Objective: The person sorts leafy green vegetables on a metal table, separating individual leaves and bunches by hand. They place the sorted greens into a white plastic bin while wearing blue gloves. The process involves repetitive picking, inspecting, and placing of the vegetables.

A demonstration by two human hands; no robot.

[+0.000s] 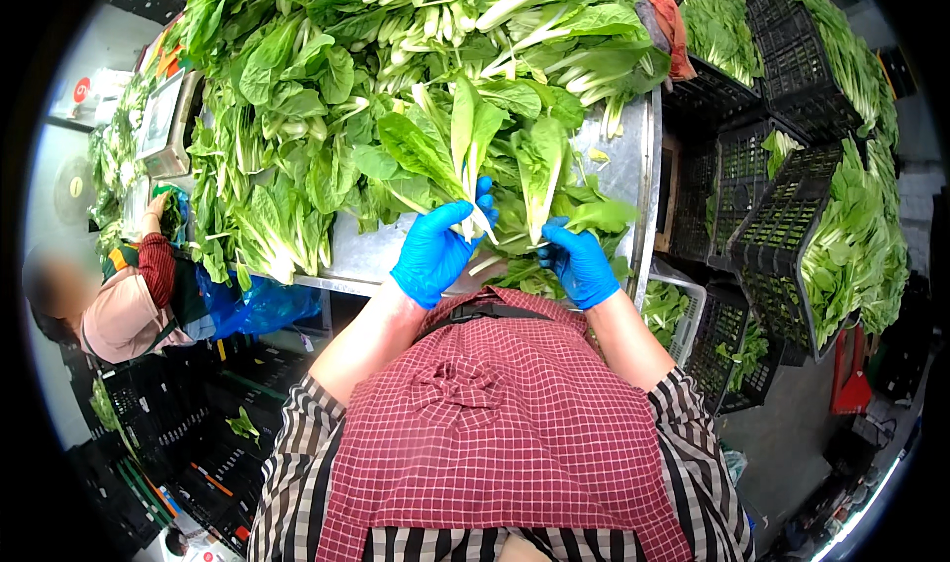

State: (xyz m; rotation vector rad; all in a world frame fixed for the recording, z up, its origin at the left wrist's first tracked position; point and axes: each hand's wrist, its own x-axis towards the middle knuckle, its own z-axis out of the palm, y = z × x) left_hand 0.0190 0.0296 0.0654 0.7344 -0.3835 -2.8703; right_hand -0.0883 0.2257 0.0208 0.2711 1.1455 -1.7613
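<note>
Both of my hands wear blue gloves and are at the near edge of a metal table [620, 165]. In my left hand [436, 249] is a small bunch of leafy greens [469, 135], stems down at the fingers and leaves fanned away from me. My right hand [582, 261] pinches the stem end of a pale-ribbed leafy green [539, 165], also leaves up. The two hands are apart. Beyond them a large heap of pale-stemmed greens [415, 28] covers much of the table. Loose leaves [531, 274] lie between my hands and my apron.
Black plastic crates [783, 221] of greens are stacked to the right, with a grey crate [679, 306] under the table edge. A red cloth [670, 31] hangs at the table's corner. At left, a person [122, 310] handles greens beside a scale [163, 120]; black crates [185, 428] stand below.
</note>
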